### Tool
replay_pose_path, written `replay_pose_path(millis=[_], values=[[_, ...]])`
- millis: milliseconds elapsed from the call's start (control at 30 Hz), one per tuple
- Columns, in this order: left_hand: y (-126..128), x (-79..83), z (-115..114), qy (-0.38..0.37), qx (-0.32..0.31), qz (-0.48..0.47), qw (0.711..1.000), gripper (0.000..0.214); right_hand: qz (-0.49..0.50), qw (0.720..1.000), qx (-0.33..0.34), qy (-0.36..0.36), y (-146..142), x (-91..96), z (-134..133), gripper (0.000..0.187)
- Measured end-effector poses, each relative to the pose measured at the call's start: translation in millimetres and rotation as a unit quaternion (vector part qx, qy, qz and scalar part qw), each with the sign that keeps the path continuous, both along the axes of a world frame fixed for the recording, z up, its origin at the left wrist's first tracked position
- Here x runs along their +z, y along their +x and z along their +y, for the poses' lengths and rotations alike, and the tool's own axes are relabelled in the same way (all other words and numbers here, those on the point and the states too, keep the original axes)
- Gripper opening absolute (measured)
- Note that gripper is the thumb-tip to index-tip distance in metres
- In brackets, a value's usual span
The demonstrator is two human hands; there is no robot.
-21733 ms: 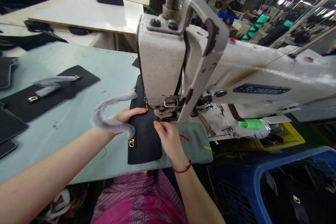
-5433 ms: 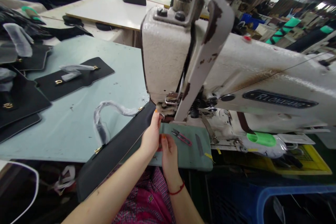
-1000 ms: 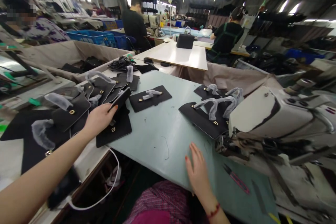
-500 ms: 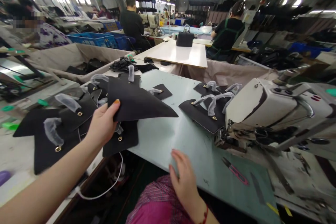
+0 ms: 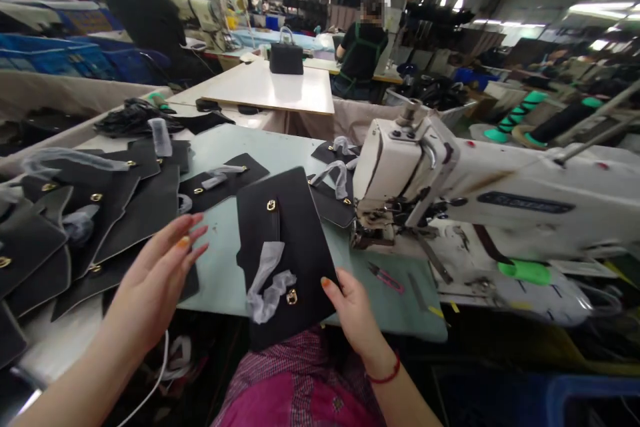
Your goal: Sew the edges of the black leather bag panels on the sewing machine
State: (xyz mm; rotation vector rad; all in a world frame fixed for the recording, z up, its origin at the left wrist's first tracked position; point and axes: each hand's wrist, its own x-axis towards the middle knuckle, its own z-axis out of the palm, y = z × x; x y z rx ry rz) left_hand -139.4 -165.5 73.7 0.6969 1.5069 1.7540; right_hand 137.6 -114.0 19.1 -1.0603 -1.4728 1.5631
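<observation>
So the right hand [image 5: 353,310] has its thumb pinched onto the lower right edge of a black leather panel [image 5: 290,247], holding it tilted over the front edge of the pale green worktop [image 5: 225,280]. The panel has a plastic-wrapped handle [image 5: 267,283] with gold rings on it. The left hand [image 5: 160,273] is loose, fingers spread, gripping nothing, hovering at about 9 o'clock from the panel. A stack of more black panels [image 5: 75,227] sits further out at 9 o'clock. The sewing machine [image 5: 450,180] is at roughly 2 o'clock, with pink thread snips [image 5: 385,277] lying at 3 o'clock, just beside the panel.
</observation>
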Motion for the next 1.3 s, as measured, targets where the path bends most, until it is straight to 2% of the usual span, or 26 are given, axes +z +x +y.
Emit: replay_pose_path(millis=[33,67,100,133,167,200,267,367,467,667,767,867,967,1067,1167,1233,1300], values=[[5,-22.1,-5,-0.074,-0.004,-0.051,0.996,0.038,0.042,0.997,0.009,-0.067,4,-4.7,-4,0.034],[14,-45.2,-12,-0.166,-0.046,-0.133,0.976,0.036,0.068,0.989,0.015,-0.131,8,-10.9,-9,0.037],[24,-67.8,-20,-0.238,-0.117,-0.214,0.94,0.042,0.077,0.979,0.016,-0.188,12,-17.9,-13,0.04],[37,-88.2,-29,-0.274,-0.185,-0.287,0.899,0.048,0.076,0.97,0.015,-0.231,16,-24.9,-18,0.042],[51,-105.4,-38,-0.285,-0.224,-0.336,0.869,0.05,0.071,0.962,0.015,-0.263,20,-31.0,-23,0.043],[65,-118.5,-46,-0.297,-0.227,-0.37,0.85,0.051,0.068,0.955,0.021,-0.287,25,-35.7,-27,0.044],[89,-132.6,-58,-0.313,-0.197,-0.417,0.831,0.056,0.077,0.945,0.045,-0.315,36,-38.9,-34,0.047],[109,-132.1,-60,-0.314,-0.163,-0.44,0.826,0.068,0.098,0.939,0.074,-0.322,53,-30.3,-39,0.046],[113,-122.9,-54,-0.279,-0.182,-0.418,0.845,0.074,0.107,0.949,0.089,-0.283,66,-17.5,-40,0.041],[115,-114.6,-52,-0.232,-0.171,-0.378,0.88,0.066,0.111,0.96,0.087,-0.242,73,-7.3,-45,0.039],[118,-113.0,-54,-0.215,-0.162,-0.357,0.894,0.059,0.115,0.961,0.093,-0.233,74,-6.8,-46,0.04],[120,-110.8,-55,-0.217,-0.138,-0.357,0.898,0.055,0.09,0.965,0.058,-0.238,73,-11.3,-44,0.032],[124,-110.2,-55,-0.211,-0.116,-0.364,0.9,0.057,0.035,0.966,0.01,-0.257,67,-20.5,-40,0.037],[127,-113.6,-54,-0.204,-0.1,-0.355,0.907,0.061,-0.029,0.973,-0.012,-0.229,57,-25.7,-36,0.04],[125,-120.8,-57,-0.195,-0.082,-0.293,0.933,0.064,-0.042,0.985,0.009,-0.165,47,-19.4,-33,0.041],[120,-124.6,-65,-0.214,-0.066,-0.211,0.952,0.066,-0.043,0.99,0.041,-0.129,42,-9.6,-32,0.042],[115,-123.4,-76,-0.247,-0.069,-0.129,0.958,0.067,-0.045,0.991,0.072,-0.103,40,1.4,-31,0.043]])
